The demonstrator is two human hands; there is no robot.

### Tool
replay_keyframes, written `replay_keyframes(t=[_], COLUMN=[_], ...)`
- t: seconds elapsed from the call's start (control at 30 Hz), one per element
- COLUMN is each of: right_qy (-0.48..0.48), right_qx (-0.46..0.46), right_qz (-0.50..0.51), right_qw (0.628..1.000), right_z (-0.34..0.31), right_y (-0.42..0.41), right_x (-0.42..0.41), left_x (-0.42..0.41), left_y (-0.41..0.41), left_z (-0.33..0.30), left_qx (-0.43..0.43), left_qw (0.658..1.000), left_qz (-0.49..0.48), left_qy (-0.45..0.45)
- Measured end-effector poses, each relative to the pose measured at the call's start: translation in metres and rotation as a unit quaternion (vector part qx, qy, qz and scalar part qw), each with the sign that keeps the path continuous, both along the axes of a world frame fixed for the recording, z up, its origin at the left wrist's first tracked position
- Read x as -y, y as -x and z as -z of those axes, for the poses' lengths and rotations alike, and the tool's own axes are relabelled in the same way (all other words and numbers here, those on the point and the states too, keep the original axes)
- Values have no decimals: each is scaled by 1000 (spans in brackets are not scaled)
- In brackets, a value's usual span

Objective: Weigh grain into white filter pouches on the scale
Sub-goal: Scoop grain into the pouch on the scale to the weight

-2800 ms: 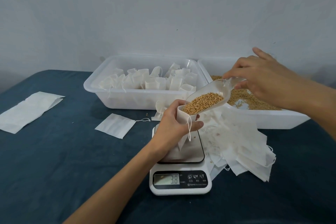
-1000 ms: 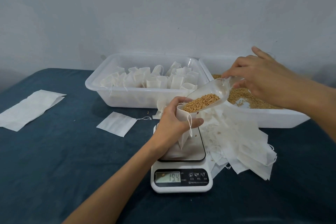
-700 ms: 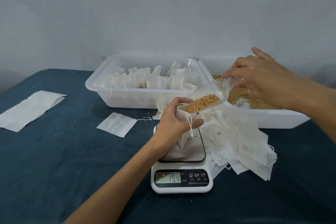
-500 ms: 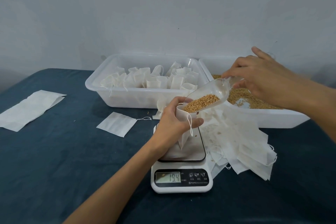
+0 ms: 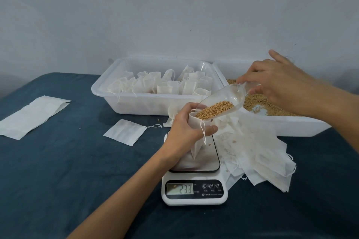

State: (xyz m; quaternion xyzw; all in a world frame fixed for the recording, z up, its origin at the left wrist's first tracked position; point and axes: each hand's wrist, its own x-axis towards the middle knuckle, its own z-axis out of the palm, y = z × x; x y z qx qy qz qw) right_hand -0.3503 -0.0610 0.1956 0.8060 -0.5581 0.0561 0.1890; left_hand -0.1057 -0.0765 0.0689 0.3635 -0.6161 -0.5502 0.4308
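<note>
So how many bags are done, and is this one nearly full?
Done: many filled pouches stand in the left tub. In hand: the left hand holds a pouch on the scale, reading 23.3, while the right hand tips the scoop. Left: a pile of empty pouches.

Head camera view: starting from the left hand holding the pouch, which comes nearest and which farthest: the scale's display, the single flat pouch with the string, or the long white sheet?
1. The scale's display, just below the left hand, toward the person.
2. The single flat pouch, on the cloth to that hand's left.
3. The long white sheet, far out near the table's left edge.
</note>
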Motion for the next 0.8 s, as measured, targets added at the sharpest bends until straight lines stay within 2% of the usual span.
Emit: replay_keyframes(t=[0.8], right_qy=[7], right_qx=[-2], right_qz=[-10], right_qw=[1000], right_z=[-2], right_y=[-1], right_x=[-3], left_x=[1], left_y=[1], left_z=[0], left_qx=[-5], left_qw=[1000], left_qz=[-5], left_qy=[2])
